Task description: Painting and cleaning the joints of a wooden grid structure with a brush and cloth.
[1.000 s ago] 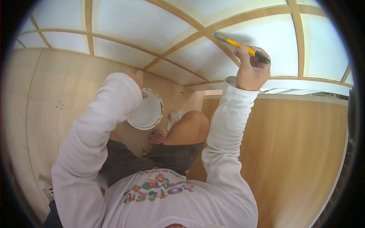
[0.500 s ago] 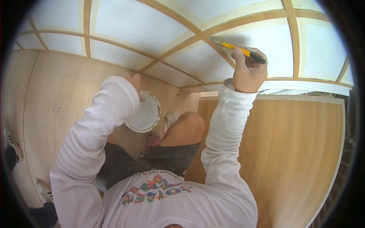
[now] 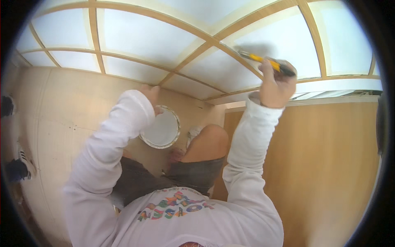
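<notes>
My right hand [image 3: 279,84] is closed round the yellow and black handle of a paintbrush [image 3: 257,57]. The brush's head lies close to a wooden bar [image 3: 230,46] of a latticed panel with white panes [image 3: 273,39]. Whether the bristles touch the bar is hard to tell. Beside the far-left rim of a round white bucket [image 3: 161,128] is my left hand [image 3: 150,94], partly hidden by its sleeve. Its fingers look curled over that rim, gripping it. A smooth pale surface shows inside the bucket.
To the right stands a broad wood-coloured board [image 3: 304,164]. Pale boards [image 3: 61,111] spread on the left, with shoes [image 3: 25,164] at the far left edge. A crumpled white cloth [image 3: 193,133] sits beside my bent knee [image 3: 212,140].
The brush has moved away from the bar crossing, rightward and nearer along the bar. My view has shifted slightly. My left hand stays at the bucket.
</notes>
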A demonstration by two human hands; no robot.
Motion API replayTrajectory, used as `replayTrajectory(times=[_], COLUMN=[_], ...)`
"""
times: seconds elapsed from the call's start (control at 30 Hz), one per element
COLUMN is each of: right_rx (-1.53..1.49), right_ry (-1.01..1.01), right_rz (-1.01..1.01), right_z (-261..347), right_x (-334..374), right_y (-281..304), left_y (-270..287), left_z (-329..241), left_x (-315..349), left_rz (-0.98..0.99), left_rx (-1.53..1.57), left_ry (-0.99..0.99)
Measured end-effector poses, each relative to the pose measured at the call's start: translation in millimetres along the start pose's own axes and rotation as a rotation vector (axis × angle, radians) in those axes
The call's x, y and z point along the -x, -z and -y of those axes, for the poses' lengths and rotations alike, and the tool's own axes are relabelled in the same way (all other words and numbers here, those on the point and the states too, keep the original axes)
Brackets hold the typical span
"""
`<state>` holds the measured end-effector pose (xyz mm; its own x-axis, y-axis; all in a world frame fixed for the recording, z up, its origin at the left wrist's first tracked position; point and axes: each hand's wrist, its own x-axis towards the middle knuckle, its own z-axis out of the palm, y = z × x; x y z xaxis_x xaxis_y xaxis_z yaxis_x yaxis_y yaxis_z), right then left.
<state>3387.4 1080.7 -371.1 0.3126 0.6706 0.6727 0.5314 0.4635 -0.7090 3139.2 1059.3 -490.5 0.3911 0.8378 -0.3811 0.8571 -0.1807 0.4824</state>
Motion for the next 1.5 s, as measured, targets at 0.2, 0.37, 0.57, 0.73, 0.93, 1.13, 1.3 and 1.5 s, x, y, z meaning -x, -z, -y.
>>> replayTrajectory(times=[0.2, 0.37, 0.57, 0.73, 0.93, 1.13, 1.3, 1.5], right_rx=[-0.303, -0.383, -0.488, -0.548, -0.567, -0.703, -0.662, -0.694], right_ry=[-0.192, -0.331, -0.396, -0.522, -0.591, -0.616, -0.557, -0.584], right_rz=[-0.097, 0.002, 0.033, 0.010, 0.048, 0.104, 0.159, 0.198], right_z=[-10.7, -57.2, -87.1, -95.7, -107.4, -106.6, -107.0, -103.0], right_x=[44.9, 98.1, 137.0, 140.2, 142.6, 143.5, 142.7, 140.9], right_y=[52.8, 70.5, 97.9, 134.9, 156.6, 162.5, 163.8, 161.8], left_y=[-13.6, -5.7, -16.8, -21.9, -28.9, -23.8, -20.4, -18.8], left_z=[-38.9, -90.7, -120.0, -135.7, -144.8, -142.8, -153.1, -151.2], left_x=[-15.0, -55.3, -83.7, -90.7, -77.9, -85.4, -73.8, -59.8], left_rz=[-0.586, -0.565, -0.641, -0.684, -0.785, -0.853, -0.670, -0.692], left_rx=[0.185, 0.168, 0.064, 0.046, 0.126, 0.271, 0.181, 0.199], left_ry=[-0.567, -0.496, -0.348, -0.420, -0.483, -0.257, -0.305, -0.170])
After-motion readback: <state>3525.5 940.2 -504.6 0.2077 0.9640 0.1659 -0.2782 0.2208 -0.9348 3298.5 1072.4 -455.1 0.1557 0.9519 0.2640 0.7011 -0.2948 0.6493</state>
